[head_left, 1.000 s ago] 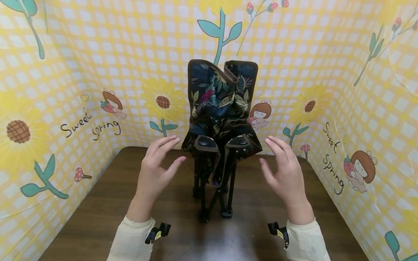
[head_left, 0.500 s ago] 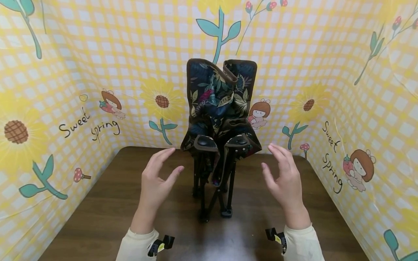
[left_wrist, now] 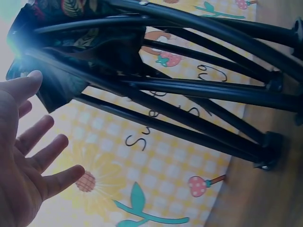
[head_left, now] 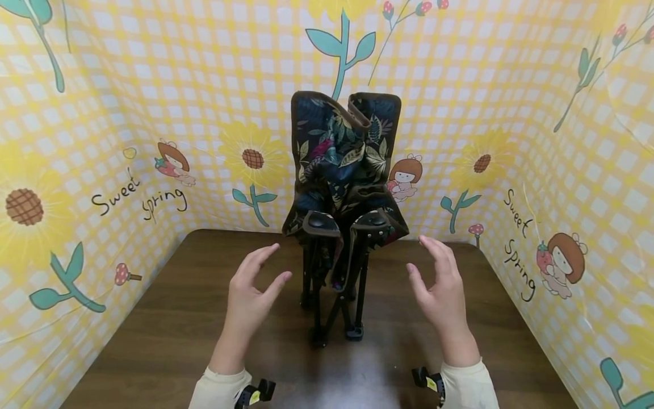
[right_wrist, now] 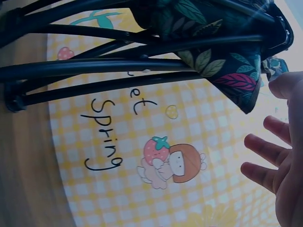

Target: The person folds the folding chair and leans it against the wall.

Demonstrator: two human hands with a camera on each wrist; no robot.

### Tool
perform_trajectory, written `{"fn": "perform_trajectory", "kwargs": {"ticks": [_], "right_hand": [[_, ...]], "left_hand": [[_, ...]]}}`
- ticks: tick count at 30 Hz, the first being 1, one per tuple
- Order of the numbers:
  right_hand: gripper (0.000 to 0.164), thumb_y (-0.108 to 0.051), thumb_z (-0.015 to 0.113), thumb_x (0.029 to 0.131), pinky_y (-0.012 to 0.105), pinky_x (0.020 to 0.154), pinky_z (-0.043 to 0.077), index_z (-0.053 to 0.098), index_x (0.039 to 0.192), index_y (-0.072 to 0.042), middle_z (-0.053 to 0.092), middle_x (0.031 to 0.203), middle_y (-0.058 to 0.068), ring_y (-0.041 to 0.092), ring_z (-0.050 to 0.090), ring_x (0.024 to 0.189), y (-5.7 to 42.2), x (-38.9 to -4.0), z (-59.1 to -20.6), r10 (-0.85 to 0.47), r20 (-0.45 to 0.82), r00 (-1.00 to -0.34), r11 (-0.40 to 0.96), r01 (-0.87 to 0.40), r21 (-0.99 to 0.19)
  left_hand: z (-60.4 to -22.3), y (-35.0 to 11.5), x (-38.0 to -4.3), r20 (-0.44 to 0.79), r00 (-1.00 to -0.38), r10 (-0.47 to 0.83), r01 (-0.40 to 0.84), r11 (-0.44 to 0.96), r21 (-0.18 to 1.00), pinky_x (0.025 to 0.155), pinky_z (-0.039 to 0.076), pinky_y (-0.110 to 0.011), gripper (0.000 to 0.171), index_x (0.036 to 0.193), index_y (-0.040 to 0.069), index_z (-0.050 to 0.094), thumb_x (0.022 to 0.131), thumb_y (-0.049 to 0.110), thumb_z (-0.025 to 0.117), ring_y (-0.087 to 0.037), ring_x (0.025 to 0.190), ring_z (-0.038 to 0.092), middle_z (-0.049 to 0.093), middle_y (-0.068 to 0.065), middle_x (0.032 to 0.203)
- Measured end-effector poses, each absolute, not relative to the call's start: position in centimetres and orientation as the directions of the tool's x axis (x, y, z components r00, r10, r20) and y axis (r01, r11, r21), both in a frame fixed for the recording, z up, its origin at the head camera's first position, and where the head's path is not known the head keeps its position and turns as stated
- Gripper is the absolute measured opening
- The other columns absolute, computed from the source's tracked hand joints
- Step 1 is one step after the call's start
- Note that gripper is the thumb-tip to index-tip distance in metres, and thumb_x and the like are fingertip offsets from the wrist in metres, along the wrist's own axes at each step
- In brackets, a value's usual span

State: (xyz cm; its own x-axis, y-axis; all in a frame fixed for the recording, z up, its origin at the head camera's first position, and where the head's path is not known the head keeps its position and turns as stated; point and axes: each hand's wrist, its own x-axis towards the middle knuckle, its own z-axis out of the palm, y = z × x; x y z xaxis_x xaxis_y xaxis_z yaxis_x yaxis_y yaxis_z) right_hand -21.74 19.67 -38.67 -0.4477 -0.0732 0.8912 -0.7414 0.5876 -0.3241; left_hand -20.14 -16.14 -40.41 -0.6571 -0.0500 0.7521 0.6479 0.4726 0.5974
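A folding chair (head_left: 339,153) with dark floral fabric and black metal legs stands partly folded, upright on the table in the head view. To its left my left hand (head_left: 250,295) hovers, fingers spread and slightly bent, holding nothing. My right hand (head_left: 441,295) mirrors it on the other side, also apart from the chair. The left wrist view has the crossed chair legs (left_wrist: 189,90) beyond the left hand (left_wrist: 23,156). In the right wrist view, a fabric corner (right_wrist: 232,80) hangs near the thumb of the right hand (right_wrist: 289,156) without visible contact.
The brown wooden table (head_left: 168,318) carries the chair. A yellow-checked cloth (head_left: 204,74) printed with flowers encloses the back and both sides. Small black cameras (head_left: 265,390) are strapped at the wrists.
Both hands have drawn back and down toward the near edge, away from the chair's seat. The chair has stayed in place.
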Motion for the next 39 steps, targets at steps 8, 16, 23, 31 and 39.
{"fn": "perform_trajectory", "kwargs": {"ticks": [8,16,23,31,39], "right_hand": [[0.060,0.004,0.073,0.086,0.020,0.113,0.038,0.055,0.143,-0.003,0.060,0.135,0.016,0.027,0.058,0.125,19.4,-21.5,-40.2,-0.033,0.855,-0.518,0.567,-0.714,-0.411],[0.063,0.010,0.075,0.084,0.020,0.112,0.040,0.054,0.142,-0.001,0.060,0.137,0.015,0.031,0.061,0.121,18.9,-21.2,-41.1,-0.009,0.836,-0.549,0.517,-0.718,-0.466],[0.066,0.011,0.074,0.086,0.019,0.111,0.041,0.052,0.146,-0.004,0.059,0.138,0.014,0.030,0.060,0.122,18.5,-21.3,-42.3,-0.021,0.793,-0.609,0.494,-0.696,-0.521],[0.063,0.001,0.073,0.092,0.033,0.107,0.050,0.050,0.149,-0.015,0.058,0.140,0.007,0.026,0.060,0.125,18.0,-20.9,-43.2,-0.002,0.674,-0.739,0.478,-0.593,-0.649],[0.061,0.003,0.072,0.092,0.055,0.101,0.051,0.050,0.148,-0.010,0.059,0.140,0.013,0.032,0.060,0.125,17.1,-20.8,-44.2,-0.008,0.614,-0.789,0.405,-0.564,-0.720]], "left_hand": [[-41.9,-15.6,-19.8,0.769,-0.639,-0.023,0.655,0.508,0.560,0.101,0.045,-0.017,0.058,0.136,0.015,0.066,0.083,0.003,0.085,-0.025,0.124,0.060,0.066,-0.005,0.132],[-43.0,-15.2,-19.5,0.677,-0.733,-0.072,0.562,0.497,0.661,0.101,0.046,-0.020,0.057,0.138,0.019,0.065,0.084,0.011,0.085,-0.020,0.126,0.059,0.065,-0.001,0.134],[-44.7,-14.5,-19.3,0.670,-0.742,-0.023,0.574,0.494,0.653,0.102,0.051,-0.031,0.059,0.139,0.018,0.063,0.085,0.012,0.085,-0.022,0.126,0.059,0.065,-0.004,0.134],[-45.6,-13.6,-18.9,0.593,-0.802,-0.071,0.513,0.428,0.744,0.101,0.050,-0.022,0.054,0.138,0.022,0.064,0.087,0.015,0.083,-0.023,0.123,0.062,0.066,0.003,0.133],[-46.8,-12.9,-18.4,0.435,-0.897,-0.076,0.372,0.399,0.838,0.098,0.054,-0.049,0.054,0.138,0.020,0.063,0.088,0.021,0.083,-0.019,0.124,0.062,0.067,-0.003,0.132]]}}
